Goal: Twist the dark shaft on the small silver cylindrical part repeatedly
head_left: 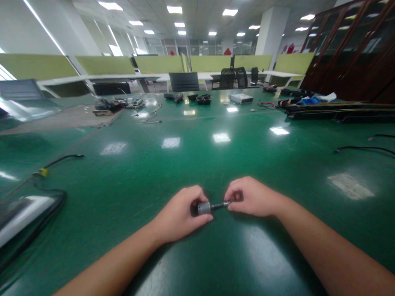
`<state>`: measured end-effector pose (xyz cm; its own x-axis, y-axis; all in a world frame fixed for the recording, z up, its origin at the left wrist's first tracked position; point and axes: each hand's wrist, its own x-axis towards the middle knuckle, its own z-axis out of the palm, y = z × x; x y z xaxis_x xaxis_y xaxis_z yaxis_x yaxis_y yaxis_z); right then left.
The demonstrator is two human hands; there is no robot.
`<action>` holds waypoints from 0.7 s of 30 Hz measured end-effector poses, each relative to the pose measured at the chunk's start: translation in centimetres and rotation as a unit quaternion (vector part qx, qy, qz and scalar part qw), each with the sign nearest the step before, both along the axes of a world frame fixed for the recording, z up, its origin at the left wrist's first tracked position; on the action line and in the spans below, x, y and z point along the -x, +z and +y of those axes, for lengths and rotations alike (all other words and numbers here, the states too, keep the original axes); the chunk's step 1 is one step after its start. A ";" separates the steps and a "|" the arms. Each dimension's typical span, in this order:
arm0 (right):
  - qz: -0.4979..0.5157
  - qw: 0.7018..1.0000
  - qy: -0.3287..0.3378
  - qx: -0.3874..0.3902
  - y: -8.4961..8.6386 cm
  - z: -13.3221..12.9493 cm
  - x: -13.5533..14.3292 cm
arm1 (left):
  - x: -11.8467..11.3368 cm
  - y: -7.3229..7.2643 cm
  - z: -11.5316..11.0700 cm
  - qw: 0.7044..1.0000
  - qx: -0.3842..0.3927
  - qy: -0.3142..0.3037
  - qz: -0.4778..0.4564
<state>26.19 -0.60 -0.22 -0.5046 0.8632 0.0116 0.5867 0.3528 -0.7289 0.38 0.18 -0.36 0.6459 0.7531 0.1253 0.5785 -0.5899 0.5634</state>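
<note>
A small grey metal cylinder with a thin dark shaft (204, 208), much like a hole saw on its arbor, lies sideways between my hands, low over the green tabletop (191, 164). My left hand (183, 211) is closed around the cylinder end, thumb in front and fingers behind. From the right, my right hand (251, 197) pinches the far tip of the shaft between thumb and forefinger. Its other fingers are curled in. The shaft's very end is hidden by those fingertips, and the cylinder's left face is in shadow inside my left palm.
Dark cables (64, 157) and a white-and-black flat device (24, 216) lie at the left. Long dark bars (336, 113) are stacked far right, with loose cable ends (361, 149) nearer. A white box (241, 98) and assorted parts (115, 105) stand along the far edge.
</note>
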 end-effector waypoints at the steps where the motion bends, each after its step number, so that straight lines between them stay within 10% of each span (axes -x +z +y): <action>1: 0.003 1.000 0.001 -0.010 -0.1 -0.1 0.5 | 0.0 0.0 0.0 1.000 -0.001 0.001 -0.001; 21: 0.012 0.994 0.027 -0.101 -0.8 -0.8 3.1 | -0.1 -0.1 -0.1 1.000 0.004 -0.004 -0.001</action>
<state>23.13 -1.41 -1.05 -0.5482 0.8134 0.1946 0.5466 0.5246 -0.6527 0.46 0.10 -0.44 0.6515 0.7491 0.1199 0.5733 -0.5896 0.5690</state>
